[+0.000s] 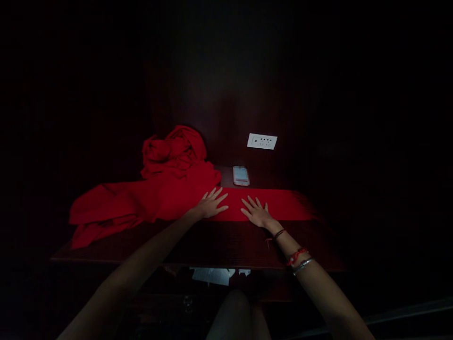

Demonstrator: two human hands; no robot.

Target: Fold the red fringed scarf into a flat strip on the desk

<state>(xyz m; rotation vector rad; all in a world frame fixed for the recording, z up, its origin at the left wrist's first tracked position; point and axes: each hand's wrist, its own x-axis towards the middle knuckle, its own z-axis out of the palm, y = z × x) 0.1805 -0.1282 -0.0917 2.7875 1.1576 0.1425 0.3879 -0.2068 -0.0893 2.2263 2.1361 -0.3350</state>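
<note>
A long red cloth [283,204] lies along a dark wooden desk, its right part spread flat in a straight band. My left hand [211,204] rests on the cloth near the middle with its fingers spread. A short way to the right, my right hand [256,211] also lies flat on the band, fingers apart. On the left the cloth is loose and wrinkled, and behind that a bunched red heap [173,151] rises. Whether heap and band are one piece, I cannot tell.
A phone [241,175] lies behind the cloth, its screen blurred. On the dark back wall is a white socket panel [262,141]. Below the front edge of the desk [212,255], white papers [211,275] show on a lower shelf. The surroundings are very dark.
</note>
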